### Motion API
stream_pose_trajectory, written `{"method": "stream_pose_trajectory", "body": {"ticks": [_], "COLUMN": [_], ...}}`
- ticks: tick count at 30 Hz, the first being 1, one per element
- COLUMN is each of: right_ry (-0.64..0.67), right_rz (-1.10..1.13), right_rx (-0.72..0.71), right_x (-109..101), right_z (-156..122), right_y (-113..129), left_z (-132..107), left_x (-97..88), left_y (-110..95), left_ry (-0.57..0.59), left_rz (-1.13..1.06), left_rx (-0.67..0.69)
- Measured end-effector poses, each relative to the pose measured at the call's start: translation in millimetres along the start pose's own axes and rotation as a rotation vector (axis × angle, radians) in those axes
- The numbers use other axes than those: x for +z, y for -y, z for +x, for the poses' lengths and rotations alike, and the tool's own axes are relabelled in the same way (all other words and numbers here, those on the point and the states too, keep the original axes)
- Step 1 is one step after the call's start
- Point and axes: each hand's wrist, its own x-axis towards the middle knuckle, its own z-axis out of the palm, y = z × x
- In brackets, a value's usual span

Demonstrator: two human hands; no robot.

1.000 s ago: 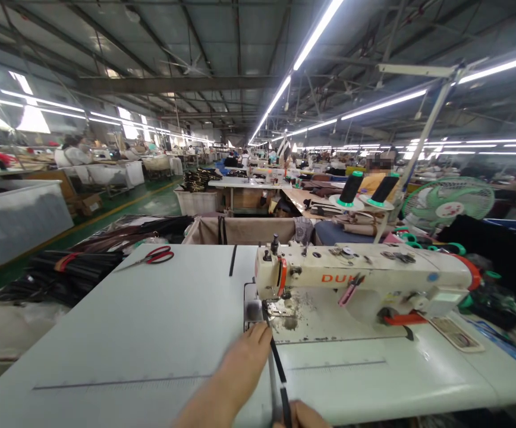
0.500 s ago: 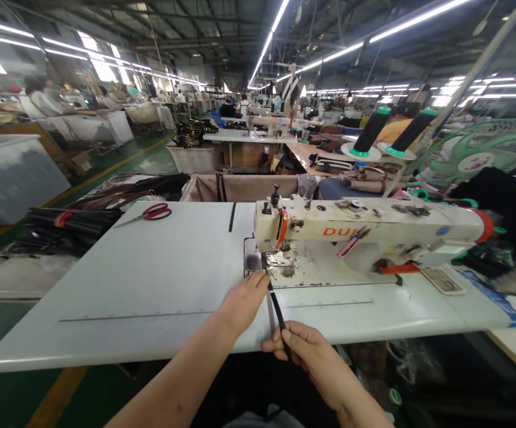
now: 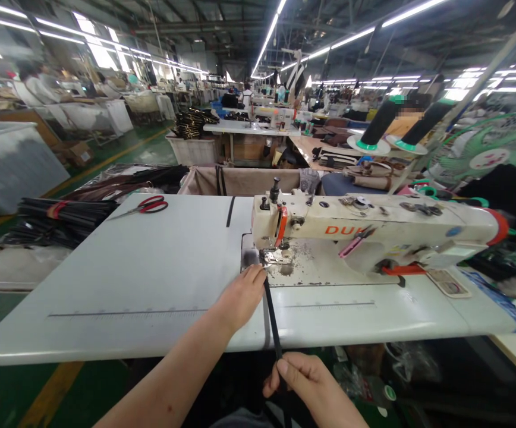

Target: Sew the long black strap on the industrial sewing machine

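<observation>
Left hand (image 3: 242, 294) presses the black strap (image 3: 272, 318) flat just before the sewing machine (image 3: 365, 229) foot, steering it; right hand (image 3: 305, 380) pinches the near end past the table (image 3: 151, 279) edge, keeping it taut.

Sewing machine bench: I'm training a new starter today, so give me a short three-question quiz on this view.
1. True or false: the red-handled scissors lie on the table, left of the sewing machine.
2. Which hand pinches the black strap off the table's near edge?
A. left hand
B. right hand
3. Fill in: the left hand rests on the strap close to the machine's ____.

Key: 1 true; 2 B; 3 needle.
</observation>
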Motion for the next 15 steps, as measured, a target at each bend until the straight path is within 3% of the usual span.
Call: {"method": "stream_pose_trajectory", "body": {"ticks": [5,10,15], "right_ry": [0.07,0.113,0.14], "right_rz": [-0.088,-0.006,0.01], "right_rx": [-0.026,-0.028,-0.057], "right_x": [-4,-9,-8], "right_z": [-3,-5,-6], "right_y": [-13,-27,-21], "left_z": [5,3,-4], "left_x": [-5.2,-1.2,-0.6], "left_y": [-4,-2,1], "left_ry": [-0.013,-0.01,-0.007], "left_rz": [0.033,0.083,0.072], "left_rx": [0.012,0.013,0.09]}}
